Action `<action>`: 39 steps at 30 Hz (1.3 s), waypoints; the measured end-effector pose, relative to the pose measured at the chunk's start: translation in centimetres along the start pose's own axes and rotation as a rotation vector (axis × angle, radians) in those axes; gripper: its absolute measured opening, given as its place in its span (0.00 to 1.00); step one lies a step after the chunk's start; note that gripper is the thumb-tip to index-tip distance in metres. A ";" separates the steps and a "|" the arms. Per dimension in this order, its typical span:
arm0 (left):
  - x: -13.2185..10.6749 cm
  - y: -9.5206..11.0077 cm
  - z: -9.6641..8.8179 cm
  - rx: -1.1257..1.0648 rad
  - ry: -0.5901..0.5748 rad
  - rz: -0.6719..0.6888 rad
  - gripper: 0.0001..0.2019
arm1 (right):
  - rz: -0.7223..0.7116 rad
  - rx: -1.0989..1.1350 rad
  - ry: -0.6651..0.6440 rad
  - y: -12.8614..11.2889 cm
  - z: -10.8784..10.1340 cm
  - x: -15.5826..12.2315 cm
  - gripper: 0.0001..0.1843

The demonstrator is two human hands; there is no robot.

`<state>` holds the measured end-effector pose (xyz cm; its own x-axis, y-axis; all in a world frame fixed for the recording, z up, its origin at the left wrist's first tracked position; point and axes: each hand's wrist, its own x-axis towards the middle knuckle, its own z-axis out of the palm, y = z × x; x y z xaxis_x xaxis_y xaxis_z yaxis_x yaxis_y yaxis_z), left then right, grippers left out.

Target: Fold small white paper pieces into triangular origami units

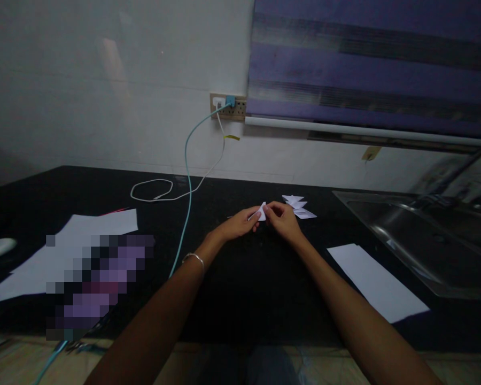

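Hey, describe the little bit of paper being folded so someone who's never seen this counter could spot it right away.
On the black countertop, left of the steel sink, the left hand and right hand meet near the middle. Pinched between them is a small white paper piece, pointed like a triangle. Unlike the loose folded pieces lying just behind the right hand, it is held.

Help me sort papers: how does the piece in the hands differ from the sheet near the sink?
The folded piece is small, pointed and pinched between left hand and right hand; the flat sheet is larger, unfolded and lies untouched on the counter. Both are white.
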<state>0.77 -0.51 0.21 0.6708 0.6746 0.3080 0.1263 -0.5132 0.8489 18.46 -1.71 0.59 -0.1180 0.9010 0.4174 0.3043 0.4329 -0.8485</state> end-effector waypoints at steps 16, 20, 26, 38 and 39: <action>0.0 0.3 0.1 0.013 0.018 -0.027 0.21 | -0.077 -0.014 0.132 -0.1 0.2 0.0 0.16; -0.3 0.7 0.0 0.046 -0.047 -0.022 0.21 | -0.027 0.076 -0.008 0.3 0.0 0.1 0.16; -0.3 0.7 0.0 0.070 -0.053 -0.069 0.19 | 0.004 0.131 -0.034 0.3 -0.3 0.1 0.13; -0.4 0.0 0.5 0.088 0.058 -0.065 0.13 | 0.162 0.366 0.070 0.1 -0.1 0.5 0.27; -0.5 0.0 0.5 0.099 0.068 -0.087 0.13 | 0.167 0.393 0.065 0.2 -0.1 0.5 0.27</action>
<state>0.80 -1.07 -0.10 0.6040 0.7511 0.2664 0.2552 -0.4990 0.8282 18.56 -1.23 0.68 -0.0342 0.9615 0.2726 -0.0707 0.2697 -0.9603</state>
